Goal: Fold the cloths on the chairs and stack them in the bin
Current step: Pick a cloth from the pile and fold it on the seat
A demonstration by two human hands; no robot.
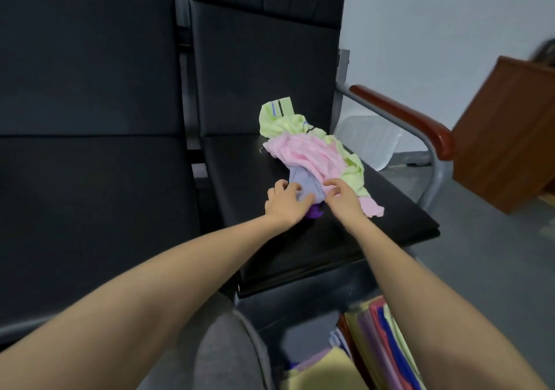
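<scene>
step: picking the lavender cloth (303,184) from the heap on the chair seat (300,254) | left hand (285,202) is gripping its near edge, fingers curled | right hand (342,199) is reaching in clawed beside the pink cloth (303,155), grip unclear | tip: be pinching lavender alone, lifting slowly so pink is not dragging along

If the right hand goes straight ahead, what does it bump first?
Probably the pink cloth. The right hand points up the chair seat, its curled fingertips where the pink cloth meets the lavender cloth. Depth is hard to judge.
</scene>
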